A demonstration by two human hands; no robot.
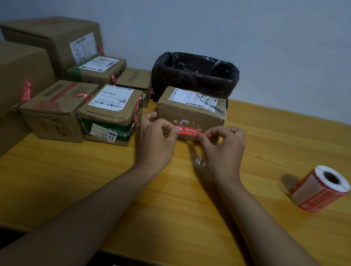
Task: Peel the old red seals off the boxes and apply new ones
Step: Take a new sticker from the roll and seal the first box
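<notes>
On the left half of the table I count a cluster of cardboard boxes, and each one I can read carries a worn, crumpled red seal: the big box at the edge has one on its side, the flat box has a curled one on top, and the green-banded box has one running down its right corner. So I judge those as not yet handled. Moving right, the centre box sits in front of a black-lined bin; white torn scraps on its front face suggest its old seal is already off. My left hand pinches the left end of a fresh red seal, and my right hand pinches the right end, stretching it flat against the lower front of that box. Whether it is pressed down I cannot tell. Far right, the seal roll lies on its side, well apart, with plenty left. I reckon one box is nearly finished and most remain.
</notes>
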